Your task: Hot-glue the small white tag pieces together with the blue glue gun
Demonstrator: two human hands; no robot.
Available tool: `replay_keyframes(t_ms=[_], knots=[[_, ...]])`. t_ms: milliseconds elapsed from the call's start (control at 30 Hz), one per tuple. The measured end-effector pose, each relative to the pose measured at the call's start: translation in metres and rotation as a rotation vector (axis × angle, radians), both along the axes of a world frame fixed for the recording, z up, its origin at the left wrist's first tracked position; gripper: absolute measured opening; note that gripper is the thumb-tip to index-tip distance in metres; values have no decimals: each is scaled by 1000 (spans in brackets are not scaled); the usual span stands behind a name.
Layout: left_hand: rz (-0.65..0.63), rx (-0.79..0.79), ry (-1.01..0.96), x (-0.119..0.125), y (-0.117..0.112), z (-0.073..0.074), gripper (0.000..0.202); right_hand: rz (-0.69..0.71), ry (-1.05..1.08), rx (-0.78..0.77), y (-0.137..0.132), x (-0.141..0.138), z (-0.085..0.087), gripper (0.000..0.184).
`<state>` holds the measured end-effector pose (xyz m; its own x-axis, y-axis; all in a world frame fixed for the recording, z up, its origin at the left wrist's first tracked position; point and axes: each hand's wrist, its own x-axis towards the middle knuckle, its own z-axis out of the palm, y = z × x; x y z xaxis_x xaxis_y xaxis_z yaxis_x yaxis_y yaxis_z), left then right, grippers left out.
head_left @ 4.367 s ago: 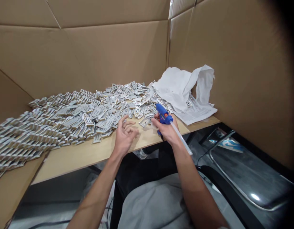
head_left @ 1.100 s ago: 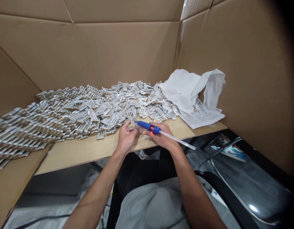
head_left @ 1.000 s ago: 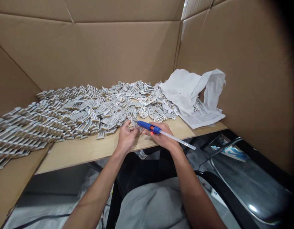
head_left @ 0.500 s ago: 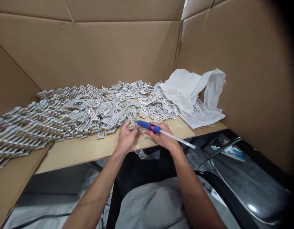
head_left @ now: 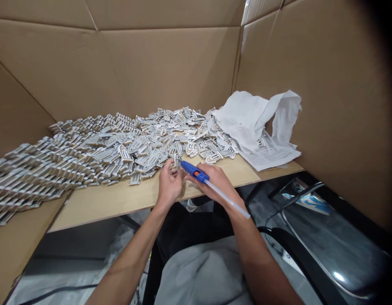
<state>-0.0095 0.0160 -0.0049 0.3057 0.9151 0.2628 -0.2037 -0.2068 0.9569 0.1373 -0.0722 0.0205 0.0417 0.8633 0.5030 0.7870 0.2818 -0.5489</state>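
My right hand (head_left: 213, 180) is wrapped round a blue hot glue gun (head_left: 194, 171); a clear glue stick (head_left: 228, 199) juts out of its back end toward my forearm. The gun's tip points left, close to a small grey-white arch-shaped piece (head_left: 177, 159). That piece is pinched upright in the fingers of my left hand (head_left: 169, 183). Whether the tip touches it I cannot tell. Just beyond both hands lies a heap of similar arch-shaped pieces (head_left: 148, 152), some showing a white face with dark lines.
Stacked rows of the same pieces (head_left: 27, 178) cover the left of the wooden board (head_left: 103, 203). Crumpled white paper (head_left: 246, 118) lies at the right. Cardboard walls (head_left: 170, 67) close in the back and sides. A chair (head_left: 329, 237) stands at lower right.
The glue gun has turned and shifted slightly left, its glue stick now slanting more steeply down toward my right forearm. My left hand still holds the piece.
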Motion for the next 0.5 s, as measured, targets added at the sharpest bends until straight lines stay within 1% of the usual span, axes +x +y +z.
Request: replay_keyframes(t_ms=[67, 133, 200, 233, 300, 367, 433, 500], knots=[[-10, -7, -7, 0, 0, -2, 45, -17, -79, 13, -1, -4, 1, 29], [10, -28, -28, 0, 1, -4, 49, -55, -127, 58, 0, -6, -1, 20], [45, -35, -43, 1, 1, -5, 51, -103, -93, 141, 1, -7, -2, 13], [53, -36, -47, 1, 1, -5, 51, -127, -52, 186, 2, -6, -3, 13], [44, -42, -47, 1, 2, -3, 48, -162, 43, 269, 2, -2, -2, 17], [43, -22, -15, 1, 2, -1, 42, -178, 113, 316, 1, 6, 1, 26], [63, 40, 49, 1, 2, 1, 33, -183, 155, 304, -1, 14, 5, 33], [82, 91, 105, 1, 1, 3, 28, -198, 186, 227, -4, 21, 6, 38]])
